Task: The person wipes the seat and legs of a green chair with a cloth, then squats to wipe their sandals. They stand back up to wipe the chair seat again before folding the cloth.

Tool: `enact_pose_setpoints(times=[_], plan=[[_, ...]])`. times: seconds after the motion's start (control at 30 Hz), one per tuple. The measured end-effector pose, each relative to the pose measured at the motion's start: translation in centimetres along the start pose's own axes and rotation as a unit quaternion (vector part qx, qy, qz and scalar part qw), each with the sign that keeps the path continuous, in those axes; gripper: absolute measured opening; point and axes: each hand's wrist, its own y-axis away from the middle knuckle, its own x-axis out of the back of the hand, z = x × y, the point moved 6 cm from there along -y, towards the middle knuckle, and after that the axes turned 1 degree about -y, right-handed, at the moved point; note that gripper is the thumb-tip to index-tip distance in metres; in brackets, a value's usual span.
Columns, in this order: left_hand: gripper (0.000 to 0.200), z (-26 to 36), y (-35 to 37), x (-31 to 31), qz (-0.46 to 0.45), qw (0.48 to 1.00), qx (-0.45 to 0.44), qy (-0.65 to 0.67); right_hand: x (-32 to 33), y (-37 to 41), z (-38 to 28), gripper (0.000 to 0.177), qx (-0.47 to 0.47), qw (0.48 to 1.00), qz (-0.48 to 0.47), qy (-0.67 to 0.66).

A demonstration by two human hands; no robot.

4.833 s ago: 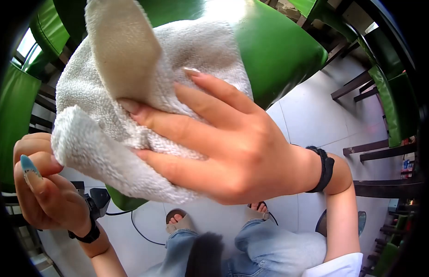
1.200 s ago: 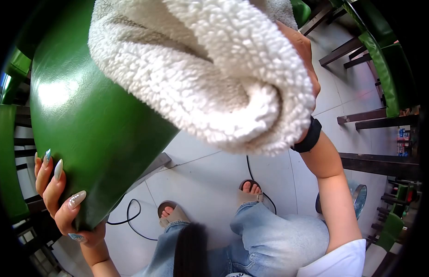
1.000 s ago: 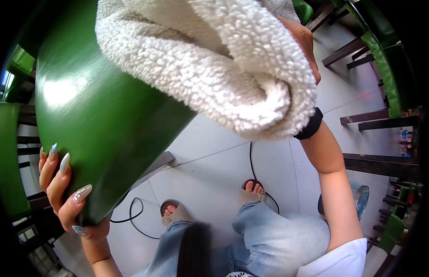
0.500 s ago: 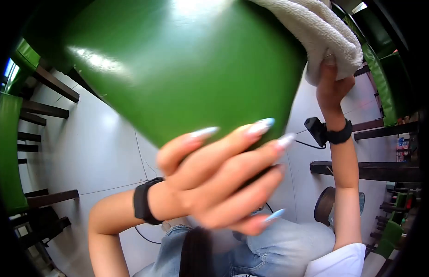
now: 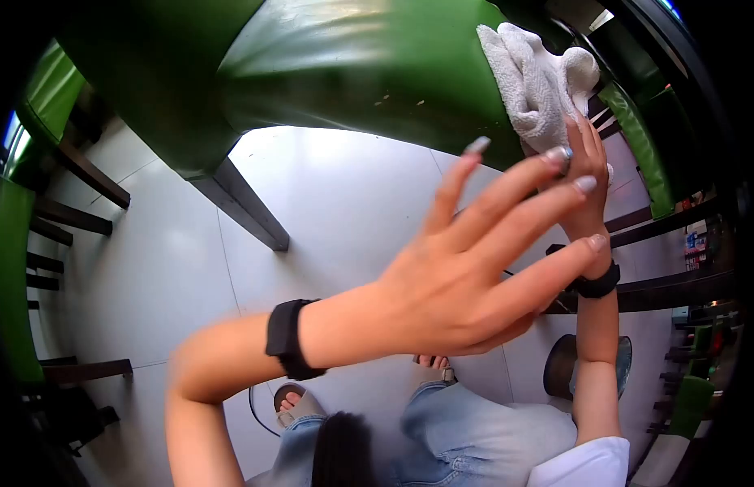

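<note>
A green padded seat (image 5: 369,89) with a glossy cover fills the top middle, tilted, with a dark leg (image 5: 243,203) below its left part. Bunched on its right edge is a white towel (image 5: 535,85). My right hand (image 5: 586,174) holds the towel from below against that edge; its fingers are partly hidden behind my other hand. In the centre, in front of the floor, my left hand (image 5: 482,260) is open with fingers spread and nothing in it. Its fingertips overlap my right hand and wrist in view; whether they touch is unclear.
Green seats (image 5: 16,276) with dark legs line the left side, and another green seat (image 5: 636,146) stands at the right. A dark bar (image 5: 661,292) crosses at the right. A round brown object (image 5: 560,367) lies near my right forearm. My sandalled feet are on the tiled floor (image 5: 312,195).
The green seat has tilted and shifted upward, bringing a leg into view. My left hand has left its lower edge, moved right and spread its fingers. The towel and right hand sit slightly lower.
</note>
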Motion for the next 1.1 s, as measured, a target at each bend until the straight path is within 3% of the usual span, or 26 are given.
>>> enact_pose_setpoints(times=[0.03,0.1,0.2,0.27,0.37,0.4,0.47,0.5,0.53,0.63,0.67,0.87,1.0,1.1], plan=[[0.041,-0.4,0.1,3.5,-0.005,0.997,0.016,-0.070,-0.2,0.4,-1.3,0.055,0.022,0.996,0.050,0.077],[0.063,-1.2,0.4,10.4,-0.022,0.976,0.044,-0.211,-1.2,0.9,-0.5,0.053,0.016,0.991,0.099,0.088],[0.068,-3.9,1.6,16.6,0.089,0.906,0.099,-0.403,-1.1,0.7,-0.4,0.044,0.009,0.987,0.146,0.062],[0.071,-6.9,3.0,19.7,0.146,0.904,0.225,-0.333,-0.8,0.3,-0.6,0.041,0.011,0.983,0.173,0.059],[0.078,-11.5,6.0,23.1,0.184,0.894,0.406,-0.035,-0.7,-0.3,2.9,0.047,-0.083,0.985,0.143,-0.051],[0.082,-12.7,6.9,23.3,0.190,0.863,0.460,0.086,-1.0,-0.5,5.0,0.049,-0.262,0.953,0.073,-0.132],[0.088,-15.3,11.1,26.1,0.176,0.805,0.566,0.041,-3.5,-0.7,9.9,0.055,-0.352,0.902,-0.013,-0.249],[0.093,-15.2,11.3,25.8,0.151,0.809,0.569,0.002,-5.7,0.0,12.9,0.058,-0.371,0.866,-0.053,-0.330],[0.097,-15.0,10.8,25.0,0.126,0.811,0.571,-0.037,-6.6,0.8,12.4,0.057,-0.437,0.785,-0.141,-0.416],[0.099,-13.0,8.4,21.7,0.102,0.796,0.580,-0.144,-8.1,2.2,10.8,0.050,-0.446,0.611,-0.114,-0.644],[0.096,-13.9,9.5,22.9,0.079,0.811,0.562,-0.142,-8.3,2.1,10.7,0.043,-0.437,0.580,-0.099,-0.680],[0.081,-11.0,7.4,19.5,0.043,0.843,0.518,-0.137,-8.1,3.4,13.5,0.036,-0.477,0.610,-0.118,-0.622],[0.080,-7.9,6.0,15.8,0.004,0.848,0.524,-0.080,-6.8,5.7,17.6,0.031,-0.459,0.571,-0.115,-0.671],[0.076,-5.5,5.3,13.2,-0.035,0.865,0.496,-0.065,-5.2,7.8,20.7,0.030,-0.465,0.624,-0.083,-0.623]])
